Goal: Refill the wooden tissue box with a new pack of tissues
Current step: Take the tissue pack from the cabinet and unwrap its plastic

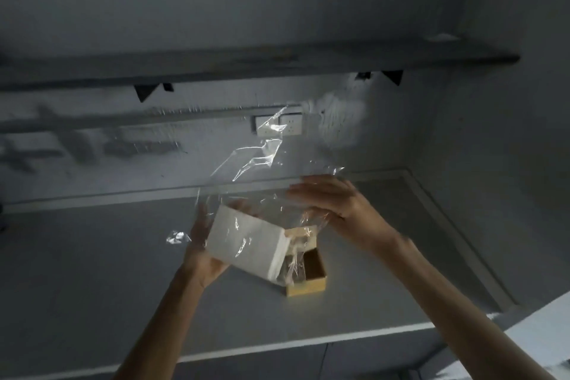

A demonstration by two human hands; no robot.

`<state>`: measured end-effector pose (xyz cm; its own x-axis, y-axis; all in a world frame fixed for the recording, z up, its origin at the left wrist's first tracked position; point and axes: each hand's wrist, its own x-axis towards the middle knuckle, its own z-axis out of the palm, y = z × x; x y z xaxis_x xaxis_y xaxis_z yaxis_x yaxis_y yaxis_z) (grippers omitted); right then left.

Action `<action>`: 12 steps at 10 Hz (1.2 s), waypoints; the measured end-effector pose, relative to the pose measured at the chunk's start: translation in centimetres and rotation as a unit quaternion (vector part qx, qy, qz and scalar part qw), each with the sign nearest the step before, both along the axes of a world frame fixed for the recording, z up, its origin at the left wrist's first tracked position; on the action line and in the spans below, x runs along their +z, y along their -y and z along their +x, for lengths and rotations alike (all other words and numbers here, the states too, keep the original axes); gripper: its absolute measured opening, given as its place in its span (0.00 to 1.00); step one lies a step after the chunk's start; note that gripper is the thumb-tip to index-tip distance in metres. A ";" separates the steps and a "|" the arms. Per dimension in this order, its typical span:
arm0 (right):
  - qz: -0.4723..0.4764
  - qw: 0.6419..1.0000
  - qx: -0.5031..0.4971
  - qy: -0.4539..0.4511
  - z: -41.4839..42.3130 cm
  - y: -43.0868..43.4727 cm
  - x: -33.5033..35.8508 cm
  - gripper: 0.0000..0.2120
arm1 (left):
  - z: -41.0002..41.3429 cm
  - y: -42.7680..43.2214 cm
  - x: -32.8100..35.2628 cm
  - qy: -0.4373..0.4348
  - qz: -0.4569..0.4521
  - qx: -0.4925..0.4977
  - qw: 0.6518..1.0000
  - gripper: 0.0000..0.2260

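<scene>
White tissue pack (246, 237), a tilted block, raised just above a grey counter (92, 271) near its middle, right end dipping toward a wooden box (311, 274). Gripped at the left end by the left hand (202, 253), palm beneath, fingers curled up round the far side. Clear plastic wrap (246, 163), crinkled and shiny, loose over the pack and billowing upward in front of the wall. Right hand (333, 203) above the pack's right end, fingers (305, 190) stretched leftward over bunched wrap; too blurred to tell whether pinching it or only resting on it. Wooden box pale, open-topped, standing on the counter right of the middle, partly hidden behind the pack and wrap; contact with the pack impossible to judge. Farther back, on the wall, a white wall socket (279, 126) below a long dark shelf (246, 66).
</scene>
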<state>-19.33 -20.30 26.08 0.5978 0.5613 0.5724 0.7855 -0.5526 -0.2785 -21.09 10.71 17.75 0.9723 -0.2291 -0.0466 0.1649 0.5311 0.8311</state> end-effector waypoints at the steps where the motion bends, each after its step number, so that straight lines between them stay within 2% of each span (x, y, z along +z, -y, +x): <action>1: 0.060 0.992 -0.090 0.060 2.0 1.9 2.0 0.19 | 2.2 3.0 6.4 -0.037 0.030 -0.025 0.999 0.46; 2: 0.102 0.982 -0.138 0.078 4.6 3.2 3.1 0.16 | 4.8 3.6 8.3 -0.045 0.010 -0.114 0.992 0.49; 3: 0.133 0.977 -0.143 0.085 6.7 3.7 3.8 0.24 | 6.3 6.3 9.3 0.062 0.162 -0.112 0.978 0.33; 4: 0.152 0.967 -0.175 0.107 9.2 4.9 4.3 0.23 | 7.9 8.9 10.7 0.141 0.241 -0.002 0.960 0.21; 5: 0.220 0.961 -0.125 -0.110 11.5 5.9 4.2 0.39 | 9.8 10.0 12.7 0.179 0.244 0.056 0.952 0.20; 6: 0.251 0.932 -0.017 -0.262 12.8 7.0 4.4 0.32 | 12.0 10.7 14.5 0.200 0.292 0.079 0.932 0.22; 7: 0.349 0.752 0.182 -0.528 12.4 7.4 4.2 0.27 | 13.8 11.1 14.9 0.174 0.287 0.079 0.939 0.25; 8: 0.384 0.754 0.208 -0.490 12.3 7.7 1.2 0.22 | 15.1 10.5 14.3 0.119 0.237 0.068 0.962 0.26; 9: 0.307 0.900 0.054 -0.303 12.1 6.3 1.1 0.30 | 15.9 9.2 13.4 0.089 0.243 0.051 0.965 0.26; 10: 0.410 0.847 0.014 -0.339 11.8 3.5 2.0 0.17 | 16.3 6.7 13.3 0.126 0.273 -0.006 0.954 0.24; 11: 0.514 0.810 -0.054 -0.278 13.6 2.3 4.2 0.13 | 17.0 3.7 14.3 0.201 0.279 -0.021 0.939 0.22; 12: 0.494 0.818 -0.066 -0.286 15.4 1.4 5.7 0.18 | 17.8 2.8 15.7 0.190 0.273 0.022 0.943 0.20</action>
<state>-3.97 -21.69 31.76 0.9446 -0.0975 0.3135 0.3224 0.0957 -0.9417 -3.28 7.92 33.44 0.9506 -0.2310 0.2073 -0.2117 0.0061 0.9773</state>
